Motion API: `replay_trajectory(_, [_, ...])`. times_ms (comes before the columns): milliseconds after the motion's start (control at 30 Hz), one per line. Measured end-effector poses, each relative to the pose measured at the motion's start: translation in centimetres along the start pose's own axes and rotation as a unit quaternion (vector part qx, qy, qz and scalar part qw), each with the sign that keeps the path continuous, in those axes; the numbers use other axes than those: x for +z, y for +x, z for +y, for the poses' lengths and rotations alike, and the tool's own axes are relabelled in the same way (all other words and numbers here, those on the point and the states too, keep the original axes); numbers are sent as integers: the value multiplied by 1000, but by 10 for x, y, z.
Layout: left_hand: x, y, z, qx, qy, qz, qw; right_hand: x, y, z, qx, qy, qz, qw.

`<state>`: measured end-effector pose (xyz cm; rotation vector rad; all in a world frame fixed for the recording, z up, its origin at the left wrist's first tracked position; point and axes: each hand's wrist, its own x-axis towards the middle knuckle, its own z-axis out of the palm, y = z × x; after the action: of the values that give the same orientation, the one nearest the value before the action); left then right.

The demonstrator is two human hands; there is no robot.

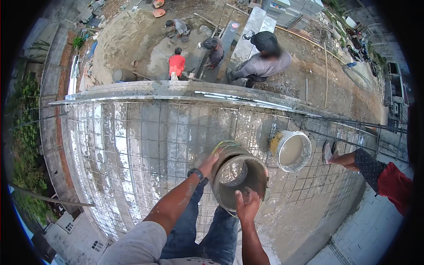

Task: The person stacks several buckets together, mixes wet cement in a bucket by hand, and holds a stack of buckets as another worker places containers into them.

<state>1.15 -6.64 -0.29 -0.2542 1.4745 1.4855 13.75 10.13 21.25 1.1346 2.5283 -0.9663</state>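
Observation:
A round grey, cement-coated bucket (261, 170) is right in front of my legs, tilted so its mouth faces me. Wet grey residue shines at its bottom. My left hand (209, 165), with a dark watch on the wrist, is closed on the bucket's left side, its fingers slightly blurred. My right hand (248, 204) is over the near right part of the mouth, thumb raised and apart from loosely curled, blurred fingers. Whether it touches the rim is unclear. A second, yellowish bucket (304, 165) holding grey slurry stands to the right on the steel mesh (176, 145).
Wet sheeting under the mesh forms the deck. A raised concrete edge (168, 89) with pale pipes (247, 101) borders it ahead. Below are several people, including one in red (176, 64), and a sand pile (126, 37). Another person's leg (346, 160) is at right.

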Motion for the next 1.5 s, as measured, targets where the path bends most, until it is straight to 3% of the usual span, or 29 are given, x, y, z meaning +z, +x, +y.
replay_trajectory(67, [11,-9,18,37,-20,-62,997,21,-16,-2,-67,-110,-32,991])
replay_trajectory(167, [22,-22,45,23,13,-33,999,59,-27,5,-60,-153,-37,986])
replay_trajectory(200, [21,-6,15,-33,-78,-47,995,68,-28,8,-67,-160,-35,984])
replay_trajectory(300, [31,-8,22,-33,-64,29,997,76,-30,7,-76,-141,-19,987])
replay_trajectory(433, [64,-7,42,-15,153,78,985,80,-27,23,-75,-142,34,986])
replay_trajectory(467, [85,0,31,22,138,125,982,74,-22,29,-62,-136,62,987])
replay_trajectory(567, [137,18,29,61,113,107,986,42,3,73,-11,-144,138,980])
replay_trajectory(600, [137,12,53,-45,140,55,988,32,10,84,-3,-143,148,979])
replay_trajectory(700, [158,56,-56,101,117,258,954,15,28,106,-5,-128,169,977])
replay_trajectory(800, [139,43,-31,-82,186,178,963,18,39,119,-2,-105,168,980])
replay_trajectory(900, [148,37,-66,25,150,202,968,19,43,133,-28,-94,168,981])
replay_trajectory(1033, [151,37,-78,7,104,193,976,23,38,144,-22,-66,160,985])
replay_trajectory(1133, [145,28,-66,-19,178,221,959,32,30,145,-25,-48,168,984])
replay_trajectory(1233, [137,51,-118,86,73,231,966,43,28,150,-37,-43,176,983])
replay_trajectory(1267, [134,53,-128,20,-7,188,982,44,29,152,-48,-42,179,982])
replay_trajectory(1333, [134,45,-122,-52,-34,166,984,42,33,150,-61,-36,183,981])
replay_trajectory(1500, [135,23,-81,-79,50,193,977,37,34,148,-62,-29,192,979])
